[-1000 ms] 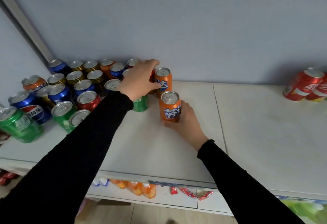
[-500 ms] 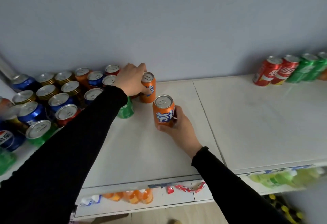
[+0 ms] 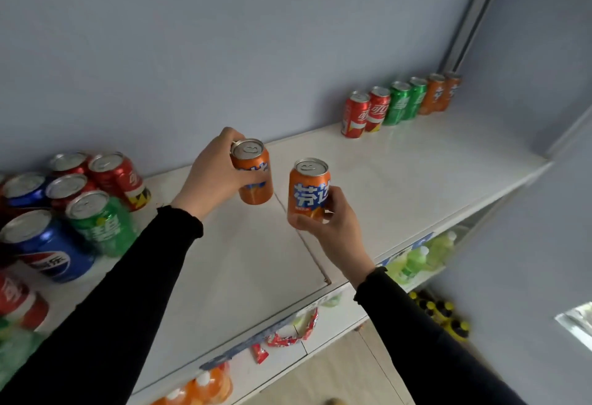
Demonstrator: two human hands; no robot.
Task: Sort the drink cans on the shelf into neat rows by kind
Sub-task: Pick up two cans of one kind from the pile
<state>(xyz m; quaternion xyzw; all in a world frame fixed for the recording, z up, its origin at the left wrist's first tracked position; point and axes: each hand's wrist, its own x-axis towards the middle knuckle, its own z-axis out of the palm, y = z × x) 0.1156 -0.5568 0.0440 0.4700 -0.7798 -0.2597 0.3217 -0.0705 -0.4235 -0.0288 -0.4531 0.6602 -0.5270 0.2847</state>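
Note:
My left hand (image 3: 208,177) grips an orange can (image 3: 253,175) held upright above the white shelf (image 3: 400,177). My right hand (image 3: 333,228) grips a second orange can (image 3: 308,188) just to its right, also lifted. At the shelf's left end stands a mixed cluster: red cans (image 3: 117,175), a green can (image 3: 99,223), blue cans (image 3: 45,247). Along the back wall at the right runs a row of two red cans (image 3: 355,114), two green cans (image 3: 398,103) and two orange cans (image 3: 434,94).
A seam (image 3: 304,244) crosses the shelf between the two panels. Below the shelf's front edge are orange bottles (image 3: 205,385), green bottles (image 3: 416,260), red snack packets (image 3: 288,334) and dark bottles with yellow caps (image 3: 442,311). A grey wall rises behind; a metal upright (image 3: 471,10) stands at the right.
Both hands have lifted their orange cans off the shelf and carried them rightward. The view has swung right, bringing the sorted row at the back right into sight.

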